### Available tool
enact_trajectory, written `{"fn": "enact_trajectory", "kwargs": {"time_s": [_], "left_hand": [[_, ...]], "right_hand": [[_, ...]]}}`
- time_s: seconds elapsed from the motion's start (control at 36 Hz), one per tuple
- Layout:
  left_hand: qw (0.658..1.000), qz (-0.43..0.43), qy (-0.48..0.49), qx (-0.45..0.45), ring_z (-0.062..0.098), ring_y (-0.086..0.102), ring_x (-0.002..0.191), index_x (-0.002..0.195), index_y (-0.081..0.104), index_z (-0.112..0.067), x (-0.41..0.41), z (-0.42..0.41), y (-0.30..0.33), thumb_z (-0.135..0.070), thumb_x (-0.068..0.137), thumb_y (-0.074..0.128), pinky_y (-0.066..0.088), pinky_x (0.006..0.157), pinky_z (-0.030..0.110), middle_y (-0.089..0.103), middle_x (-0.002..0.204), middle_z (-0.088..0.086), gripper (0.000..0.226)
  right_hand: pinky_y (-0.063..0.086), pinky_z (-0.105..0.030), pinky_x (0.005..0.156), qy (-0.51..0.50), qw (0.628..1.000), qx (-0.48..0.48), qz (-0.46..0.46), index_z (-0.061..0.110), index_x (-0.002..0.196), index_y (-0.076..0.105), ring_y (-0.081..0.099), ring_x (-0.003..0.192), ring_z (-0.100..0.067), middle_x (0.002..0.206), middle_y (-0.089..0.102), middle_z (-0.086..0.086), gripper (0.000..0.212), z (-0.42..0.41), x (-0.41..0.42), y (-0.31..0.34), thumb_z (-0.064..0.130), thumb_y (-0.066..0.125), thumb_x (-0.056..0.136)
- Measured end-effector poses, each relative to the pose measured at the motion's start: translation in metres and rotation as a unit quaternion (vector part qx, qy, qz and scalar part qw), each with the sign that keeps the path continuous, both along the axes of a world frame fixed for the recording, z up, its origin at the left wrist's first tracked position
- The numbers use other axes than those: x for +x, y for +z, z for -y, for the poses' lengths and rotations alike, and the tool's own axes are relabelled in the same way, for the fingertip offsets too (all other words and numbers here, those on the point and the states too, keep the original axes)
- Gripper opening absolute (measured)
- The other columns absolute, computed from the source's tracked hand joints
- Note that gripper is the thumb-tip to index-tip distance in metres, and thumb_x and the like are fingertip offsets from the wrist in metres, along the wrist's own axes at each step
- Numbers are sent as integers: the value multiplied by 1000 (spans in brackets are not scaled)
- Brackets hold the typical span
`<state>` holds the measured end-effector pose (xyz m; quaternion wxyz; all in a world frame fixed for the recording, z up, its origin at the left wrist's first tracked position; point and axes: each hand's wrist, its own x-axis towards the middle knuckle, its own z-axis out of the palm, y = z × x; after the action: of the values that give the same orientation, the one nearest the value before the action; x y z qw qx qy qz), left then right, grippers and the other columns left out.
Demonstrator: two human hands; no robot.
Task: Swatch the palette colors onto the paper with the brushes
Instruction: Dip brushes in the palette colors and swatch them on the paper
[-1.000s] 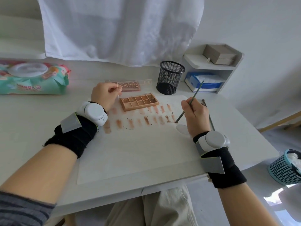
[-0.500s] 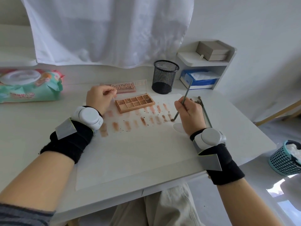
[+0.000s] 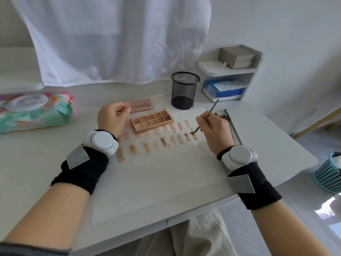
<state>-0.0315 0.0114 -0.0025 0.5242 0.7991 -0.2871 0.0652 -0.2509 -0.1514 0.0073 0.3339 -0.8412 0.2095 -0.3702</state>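
A brown-toned eyeshadow palette (image 3: 152,121) lies open at the far end of the white paper (image 3: 156,178), its clear lid (image 3: 145,104) standing up behind it. My left hand (image 3: 112,119) pinches the lid's left corner. My right hand (image 3: 215,132) grips a thin brush (image 3: 206,117), whose tip touches the paper at the right end of the nearer swatch row. Two rows of brown and pink swatches (image 3: 166,141) run across the paper below the palette. Spare brushes (image 3: 230,122) lie just right of my right hand.
A black mesh cup (image 3: 185,90) stands behind the palette. A wet-wipe pack (image 3: 35,111) lies at the left. At the back right, a white corner shelf (image 3: 228,71) holds boxes and tissues. A blue basket (image 3: 330,176) sits on the floor to the right.
My right hand has lowered the brush until its tip meets the paper at the right end of the swatches. My left hand has kept hold of the lid.
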Motion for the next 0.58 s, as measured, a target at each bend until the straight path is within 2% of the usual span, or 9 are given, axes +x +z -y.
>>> {"fn": "enact_trajectory", "kwargs": {"time_s": [0.11,0.22,0.31,0.36,0.44,0.5,0.58], "left_hand": [[1000,10,14,-7,24,64,97,100,68,2,-1,0,2,-12,87,63,42,83,21,69,101,15,19],[999,20,25,-11,25,65,92,100,61,-2,-1,-1,2,-4,84,61,44,80,25,70,97,12,16],[999,17,29,-7,26,65,91,103,59,-6,1,-3,1,0,81,59,46,83,30,72,96,11,23],[1000,11,27,-11,26,65,90,99,62,-7,2,-4,1,1,79,60,46,82,28,72,94,12,22],[1000,13,19,-8,27,66,89,93,68,-5,1,-7,2,3,76,65,46,80,27,71,92,13,19],[1000,14,12,1,28,66,88,90,71,-7,3,-9,3,3,75,68,48,83,30,71,90,12,19],[999,7,-7,34,26,66,89,88,74,-12,5,-12,2,2,74,70,48,85,30,72,90,8,21]], "right_hand": [[33,-16,53,-11,1000,19,19,2,69,51,41,51,-8,54,45,3,24,1,-1,-1,10,52,92],[41,-16,59,-38,996,1,77,11,77,55,48,58,-12,61,51,6,17,-1,-2,5,13,52,93],[48,-18,67,-60,992,3,111,16,88,63,56,65,-6,71,57,14,8,1,-2,8,14,56,92],[51,-20,69,-56,993,-7,102,14,92,68,58,71,0,79,60,17,10,4,0,9,15,59,90],[50,-14,71,-19,996,-31,80,11,99,70,59,79,6,88,64,12,15,3,3,7,13,62,88],[48,-15,76,-1,998,-48,43,14,107,69,60,85,2,94,64,10,20,3,8,7,17,60,89],[48,-25,82,23,997,-66,-13,19,118,63,60,95,-10,104,66,7,27,0,15,8,23,55,93]]}}
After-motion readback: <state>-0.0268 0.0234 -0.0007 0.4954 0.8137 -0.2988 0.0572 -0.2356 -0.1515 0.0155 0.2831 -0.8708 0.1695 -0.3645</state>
